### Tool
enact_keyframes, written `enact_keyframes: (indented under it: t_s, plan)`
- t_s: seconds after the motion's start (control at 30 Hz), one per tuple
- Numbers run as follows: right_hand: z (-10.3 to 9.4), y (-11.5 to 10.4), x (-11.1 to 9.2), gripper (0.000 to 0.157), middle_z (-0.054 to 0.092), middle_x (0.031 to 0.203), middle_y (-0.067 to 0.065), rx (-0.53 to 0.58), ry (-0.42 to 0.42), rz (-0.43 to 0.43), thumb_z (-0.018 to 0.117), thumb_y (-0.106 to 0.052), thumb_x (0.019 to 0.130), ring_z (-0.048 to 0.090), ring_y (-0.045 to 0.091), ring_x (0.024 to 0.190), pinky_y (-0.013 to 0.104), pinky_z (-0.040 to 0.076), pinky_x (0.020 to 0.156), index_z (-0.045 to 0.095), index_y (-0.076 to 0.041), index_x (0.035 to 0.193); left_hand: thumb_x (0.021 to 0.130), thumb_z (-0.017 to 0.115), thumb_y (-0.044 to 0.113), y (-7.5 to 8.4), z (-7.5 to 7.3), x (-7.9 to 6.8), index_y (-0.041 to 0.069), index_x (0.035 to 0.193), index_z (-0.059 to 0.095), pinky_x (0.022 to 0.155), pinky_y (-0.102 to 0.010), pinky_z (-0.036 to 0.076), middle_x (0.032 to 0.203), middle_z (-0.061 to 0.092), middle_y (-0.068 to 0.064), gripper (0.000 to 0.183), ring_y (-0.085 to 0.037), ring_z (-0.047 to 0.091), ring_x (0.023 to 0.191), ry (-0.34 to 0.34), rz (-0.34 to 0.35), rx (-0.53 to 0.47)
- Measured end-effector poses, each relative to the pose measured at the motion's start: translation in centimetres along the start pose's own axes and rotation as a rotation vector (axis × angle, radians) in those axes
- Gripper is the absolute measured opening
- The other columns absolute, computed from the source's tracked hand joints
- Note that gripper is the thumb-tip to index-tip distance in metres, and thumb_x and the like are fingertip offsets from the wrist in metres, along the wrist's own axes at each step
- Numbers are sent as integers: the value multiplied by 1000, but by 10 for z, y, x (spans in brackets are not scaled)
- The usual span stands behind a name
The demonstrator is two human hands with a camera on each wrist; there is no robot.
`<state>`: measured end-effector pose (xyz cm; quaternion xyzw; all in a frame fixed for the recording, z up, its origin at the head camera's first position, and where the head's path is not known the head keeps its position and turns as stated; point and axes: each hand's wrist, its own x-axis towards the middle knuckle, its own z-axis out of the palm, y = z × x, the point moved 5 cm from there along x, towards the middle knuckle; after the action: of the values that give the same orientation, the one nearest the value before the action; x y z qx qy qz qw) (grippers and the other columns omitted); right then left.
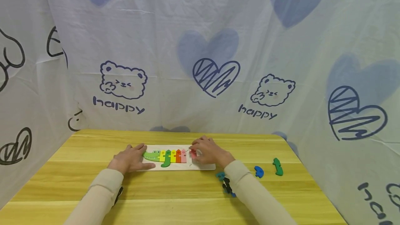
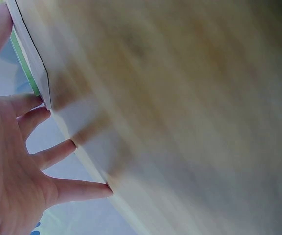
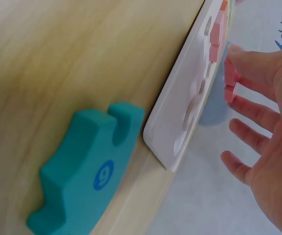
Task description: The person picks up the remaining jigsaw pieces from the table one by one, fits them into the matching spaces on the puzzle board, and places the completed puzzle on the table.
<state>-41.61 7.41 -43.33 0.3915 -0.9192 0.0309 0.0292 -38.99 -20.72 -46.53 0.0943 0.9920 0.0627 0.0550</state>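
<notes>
A white puzzle board [image 1: 200, 167] lies on the wooden table, with a crocodile's green head [image 1: 152, 156] and several coloured body pieces fitted into its left part. At the board's left end rests my left hand [image 1: 128, 159], its fingers spread and the thumb along the near edge. In the left wrist view those fingertips touch the board's corner and the tabletop. Over the right part of the board, my right hand [image 1: 210, 151] pinches a pinkish-red puzzle piece [image 3: 229, 78] between thumb and fingers. The right wrist view shows that piece held just above the recessed slots, beside a fitted pink piece [image 3: 218, 36].
A teal puzzle piece [image 3: 89, 171] numbered on its face lies off the board's near right corner. Farther right are a blue piece [image 1: 258, 172] and a green piece [image 1: 277, 167]. A printed cloth [image 1: 168, 114] hangs behind the table.
</notes>
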Motion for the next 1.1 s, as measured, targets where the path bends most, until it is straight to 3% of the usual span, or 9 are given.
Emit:
enact_keyframes:
  t_s: [0.4, 1.1]
  plan:
    - [8, -4, 5, 41, 56, 135, 4, -44, -15, -20, 60, -38, 91, 45, 25, 121, 48, 41, 96, 61, -20, 127, 71, 49, 83, 0, 0, 0, 11, 146, 37, 83, -81, 35, 154, 32, -14, 105, -56, 29, 133, -2, -3, -6]
    - [12, -14, 10, 43, 57, 134, 3, -19, -30, -12, 60, -39, 90, 45, 23, 120, 46, 40, 95, 61, -21, 129, 70, 49, 85, -2, 2, 2, 12, 147, 37, 81, -81, 35, 154, 33, -12, 106, -53, 32, 133, -4, -7, -5]
